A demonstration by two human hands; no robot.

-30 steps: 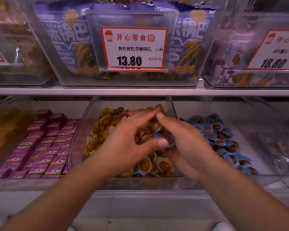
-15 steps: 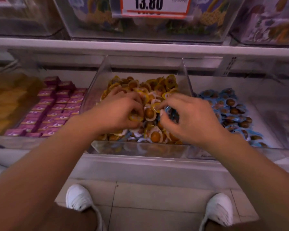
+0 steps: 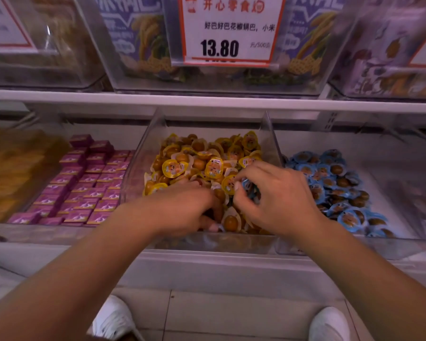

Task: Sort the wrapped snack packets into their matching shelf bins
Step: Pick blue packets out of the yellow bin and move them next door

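right hand (image 3: pixel 278 200) pinches, seemingly, a blue packet (image 3: pixel 248 187).

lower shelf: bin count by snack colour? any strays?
Golden contents, blurred: 1 bin
Purple boxes: 1 bin
Yellow packets: 1 bin
Blue packets: 1 bin
Total: 4 bins; the far right is too blurred to count.
Stray: 1 blue packet, pinched by the right hand over the yellow bin.

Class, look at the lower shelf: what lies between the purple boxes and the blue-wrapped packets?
In the head view, the clear bin of yellow-wrapped packets lies between the purple boxes and blue-wrapped packets.
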